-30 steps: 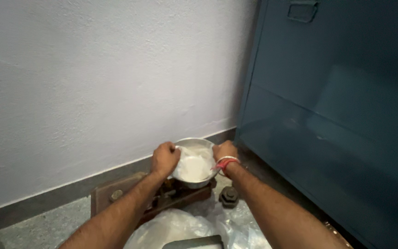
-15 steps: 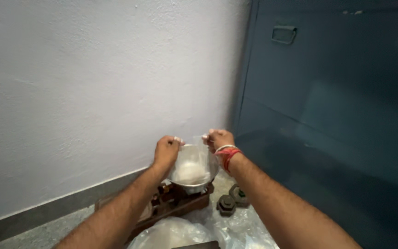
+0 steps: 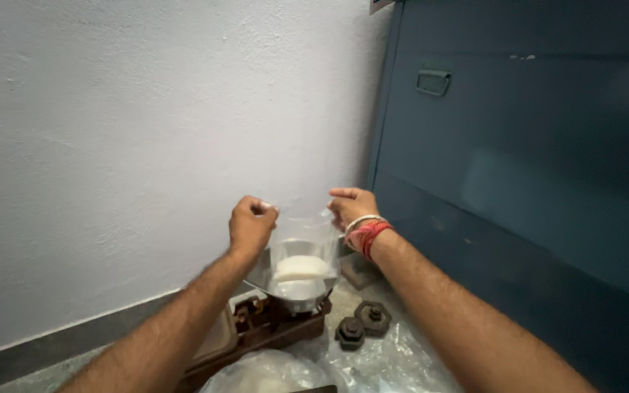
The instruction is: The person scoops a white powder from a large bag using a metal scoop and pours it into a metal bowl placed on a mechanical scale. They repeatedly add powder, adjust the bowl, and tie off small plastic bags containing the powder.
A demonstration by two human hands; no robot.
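My left hand (image 3: 251, 225) and my right hand (image 3: 351, 206) each pinch a top corner of a clear plastic bag (image 3: 301, 251) and hold it up. White powder (image 3: 299, 267) fills the bottom of the bag. The bag hangs just over a shiny metal pan (image 3: 285, 286) on a brown balance scale (image 3: 267, 327). My right wrist wears red and white bangles (image 3: 365, 230).
Two dark hexagonal weights (image 3: 362, 324) lie on crumpled clear plastic (image 3: 373, 356) on the floor. A larger plastic bag of white powder (image 3: 263, 375) sits at the bottom edge. A white wall (image 3: 147, 145) stands behind; a blue metal cabinet (image 3: 533, 167) is on the right.
Both hands have risen, lifting the bag of powder up out of the metal pan. The view has tilted upward, showing more of the cabinet.
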